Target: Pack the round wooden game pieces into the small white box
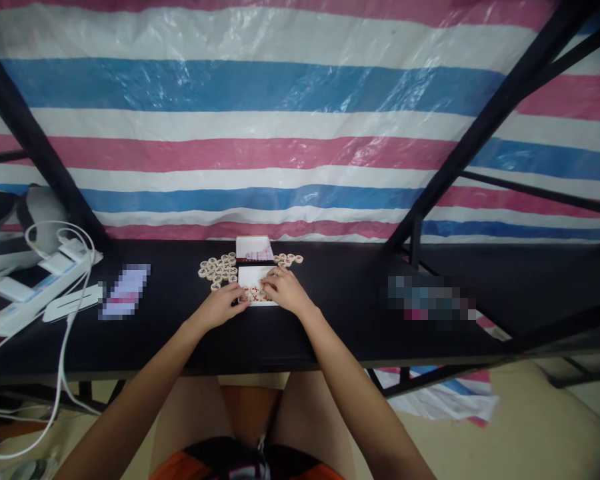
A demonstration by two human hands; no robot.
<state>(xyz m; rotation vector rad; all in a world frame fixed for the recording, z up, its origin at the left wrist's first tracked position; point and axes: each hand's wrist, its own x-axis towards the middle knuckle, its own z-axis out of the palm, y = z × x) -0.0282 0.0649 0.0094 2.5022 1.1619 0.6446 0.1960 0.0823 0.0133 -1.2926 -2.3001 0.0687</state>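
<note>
A shallow white box (251,275) lies on the black table, with several round xiangqi pieces (255,298) marked in red inside its near half. My left hand (221,305) is at the box's left edge, its fingers and thumb closed around the near-left corner. Over the box's right side, my right hand (286,289) pinches a pale xiangqi piece at its fingertips; the fingers partly hide it. To the left of the box a cluster of dark-marked xiangqi pieces (218,269) lies loose. A few red-marked pieces (291,258) lie beyond my right hand.
Behind the white box rests a printed box lid (255,249). On the left are a blurred phone-like rectangle (126,291), a white power strip (40,283) and looping white cables (66,333). A pixelated item (430,298) lies right. Black frame bars (473,137) slant upward beside a striped sheet (260,153).
</note>
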